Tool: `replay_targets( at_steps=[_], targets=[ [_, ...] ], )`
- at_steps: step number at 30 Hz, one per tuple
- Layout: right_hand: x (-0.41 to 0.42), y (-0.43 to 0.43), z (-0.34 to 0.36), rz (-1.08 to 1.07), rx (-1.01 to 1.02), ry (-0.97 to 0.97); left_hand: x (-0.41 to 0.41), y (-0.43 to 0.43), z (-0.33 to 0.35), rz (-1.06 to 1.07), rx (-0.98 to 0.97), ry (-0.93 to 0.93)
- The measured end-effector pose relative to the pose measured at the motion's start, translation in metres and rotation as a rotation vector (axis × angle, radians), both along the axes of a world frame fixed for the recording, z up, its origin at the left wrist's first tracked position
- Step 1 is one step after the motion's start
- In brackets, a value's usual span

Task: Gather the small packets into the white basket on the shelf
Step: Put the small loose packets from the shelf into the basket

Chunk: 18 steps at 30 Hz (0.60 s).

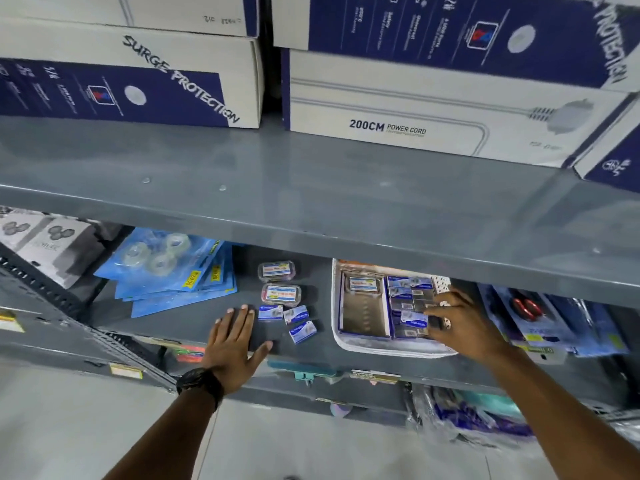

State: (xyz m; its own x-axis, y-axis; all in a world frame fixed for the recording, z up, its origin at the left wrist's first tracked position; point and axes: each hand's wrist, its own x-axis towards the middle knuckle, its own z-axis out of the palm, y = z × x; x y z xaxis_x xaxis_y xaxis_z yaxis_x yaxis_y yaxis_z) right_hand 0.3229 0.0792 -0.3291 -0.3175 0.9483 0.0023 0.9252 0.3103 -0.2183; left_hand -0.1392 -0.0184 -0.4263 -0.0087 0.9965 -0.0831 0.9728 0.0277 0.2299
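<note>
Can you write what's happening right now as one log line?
right hand: placing blue packet in white basket | left hand: flat on shelf | loose packets: three left

On the lower shelf, the basket sits to the right, holding rows of small packets. Three loose packets lie just left of it, with two clear cases behind them. Tape packs lie farther left. Stacked boxes rest on the upper shelf above.
</note>
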Motion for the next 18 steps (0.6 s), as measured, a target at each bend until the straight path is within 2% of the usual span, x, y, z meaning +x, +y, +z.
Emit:
replay_targets(
  at_steps=[4, 8, 14, 18],
  targets=[
    [-0.004, 0.006, 0.003, 0.01, -0.078, -0.182, 0.0, 0.002, 0.0, 0.0, -0.033, 0.044],
    [-0.022, 0.007, 0.0, -0.017, -0.084, -0.26, 0.0, 0.003, 0.002, -0.002, -0.042, 0.039],
    [-0.052, 0.001, -0.003, -0.109, 0.065, -0.077, -0.003, 0.007, -0.002, -0.006, -0.096, 0.046],
    [-0.076, 0.001, -0.002, -0.123, 0.044, 0.033, -0.004, 0.007, -0.004, -0.008, -0.122, 0.061]
  ],
)
